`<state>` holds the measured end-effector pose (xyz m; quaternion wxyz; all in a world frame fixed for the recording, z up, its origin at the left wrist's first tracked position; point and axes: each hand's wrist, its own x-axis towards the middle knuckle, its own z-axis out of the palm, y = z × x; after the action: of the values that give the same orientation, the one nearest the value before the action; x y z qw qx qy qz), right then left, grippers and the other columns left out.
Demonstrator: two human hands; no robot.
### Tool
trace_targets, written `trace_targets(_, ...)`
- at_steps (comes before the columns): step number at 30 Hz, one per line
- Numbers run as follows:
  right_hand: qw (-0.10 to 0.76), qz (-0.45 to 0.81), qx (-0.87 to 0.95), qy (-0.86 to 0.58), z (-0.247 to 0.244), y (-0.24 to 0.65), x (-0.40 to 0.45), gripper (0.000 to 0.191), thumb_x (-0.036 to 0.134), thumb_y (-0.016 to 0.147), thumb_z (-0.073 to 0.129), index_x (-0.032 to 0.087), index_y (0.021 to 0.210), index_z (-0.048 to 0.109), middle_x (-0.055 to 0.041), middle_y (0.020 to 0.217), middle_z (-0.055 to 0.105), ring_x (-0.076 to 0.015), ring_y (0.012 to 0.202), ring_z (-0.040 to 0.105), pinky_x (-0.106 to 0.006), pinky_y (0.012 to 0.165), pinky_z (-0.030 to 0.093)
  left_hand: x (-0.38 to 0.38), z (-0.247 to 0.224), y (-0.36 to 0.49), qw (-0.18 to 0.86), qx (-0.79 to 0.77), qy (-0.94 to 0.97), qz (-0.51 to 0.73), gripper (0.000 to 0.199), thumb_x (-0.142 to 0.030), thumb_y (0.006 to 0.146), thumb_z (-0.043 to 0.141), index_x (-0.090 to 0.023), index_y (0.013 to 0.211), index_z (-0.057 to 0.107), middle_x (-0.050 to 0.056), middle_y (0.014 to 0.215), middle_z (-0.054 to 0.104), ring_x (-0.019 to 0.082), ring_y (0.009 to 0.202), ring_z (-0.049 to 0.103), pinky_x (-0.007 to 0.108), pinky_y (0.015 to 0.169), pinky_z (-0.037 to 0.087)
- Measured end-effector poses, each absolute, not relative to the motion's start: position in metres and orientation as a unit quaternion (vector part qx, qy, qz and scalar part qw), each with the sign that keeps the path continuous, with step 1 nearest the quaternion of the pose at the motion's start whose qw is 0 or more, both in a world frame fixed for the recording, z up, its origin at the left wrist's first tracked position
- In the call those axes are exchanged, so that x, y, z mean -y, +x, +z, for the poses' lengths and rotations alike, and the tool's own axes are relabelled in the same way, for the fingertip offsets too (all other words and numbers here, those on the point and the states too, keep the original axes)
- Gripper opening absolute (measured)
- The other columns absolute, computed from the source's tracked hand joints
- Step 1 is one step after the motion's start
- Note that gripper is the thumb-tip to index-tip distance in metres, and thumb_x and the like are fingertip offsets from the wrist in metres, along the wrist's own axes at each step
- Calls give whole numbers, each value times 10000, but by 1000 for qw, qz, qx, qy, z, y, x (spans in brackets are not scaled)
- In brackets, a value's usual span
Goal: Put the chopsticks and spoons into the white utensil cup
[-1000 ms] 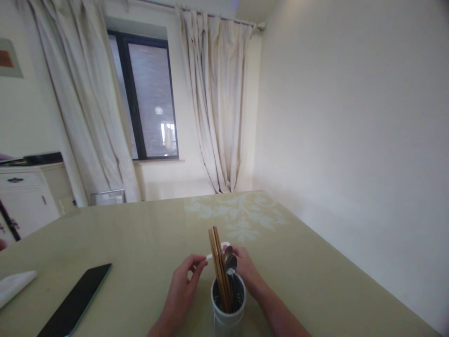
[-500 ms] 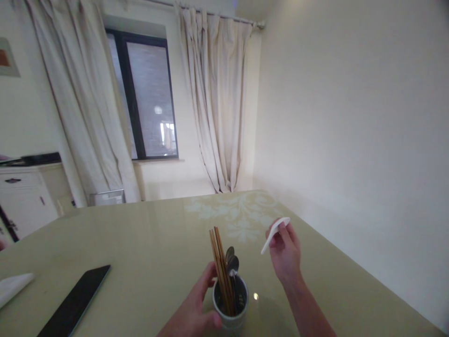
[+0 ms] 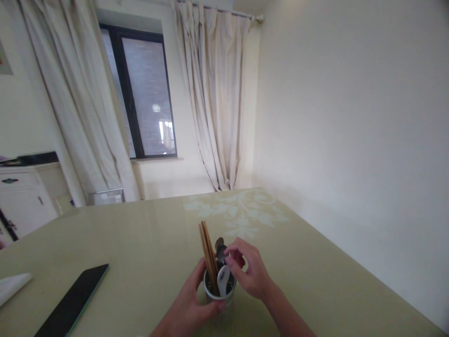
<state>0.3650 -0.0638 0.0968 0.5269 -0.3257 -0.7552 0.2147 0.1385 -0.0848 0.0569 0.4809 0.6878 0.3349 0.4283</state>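
Note:
In the head view my left hand (image 3: 194, 292) is wrapped round the near left side of a pale cup (image 3: 228, 299), thumb in front and fingers behind. Several wooden chopsticks (image 3: 207, 250) lean up and to the left out of it. Dark metal spoons (image 3: 220, 250) stand behind them. A white spoon (image 3: 223, 280) is now partly inside the cup, in front of the metal ones. At the cup's right rim, my right hand (image 3: 247, 267) is closed in a pinch at the white spoon's upper end; the fingers partly hide the contact.
A dark flat tablet-like object (image 3: 75, 297) lies on the green table (image 3: 147, 243) to the left. Beyond it, a white object (image 3: 12, 285) is cut off by the frame edge. A wall (image 3: 351, 140) borders the table's right side. Curtains (image 3: 224, 103) and a window (image 3: 149, 98) are behind.
My right hand has moved left and down with the white spoon, from beside the cup to its mouth. The spoon is now partly in the cup. My left hand stays around it.

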Motion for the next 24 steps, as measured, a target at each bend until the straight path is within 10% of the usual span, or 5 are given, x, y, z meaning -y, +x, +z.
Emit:
trace_targets(9, 569, 398, 632, -344, 73, 338, 52, 455, 679, 1010, 604, 237, 1115, 635, -10, 900, 634, -186, 786, 596, -281, 708, 482, 67, 49, 127, 532, -313, 644, 452, 885, -452, 710, 977, -268, 1497, 614, 152, 1589, 609, 395, 1485, 545, 509, 1240, 456)
trace_targets(24, 577, 448, 612, -303, 74, 340, 48, 441, 637, 1006, 654, 205, 945, 721, -4, 867, 625, -191, 820, 572, -293, 759, 478, 63, 40, 129, 532, -328, 628, 463, 849, -574, 770, 915, -269, 1498, 604, 157, 1532, 640, 390, 1354, 636, 504, 1138, 523)
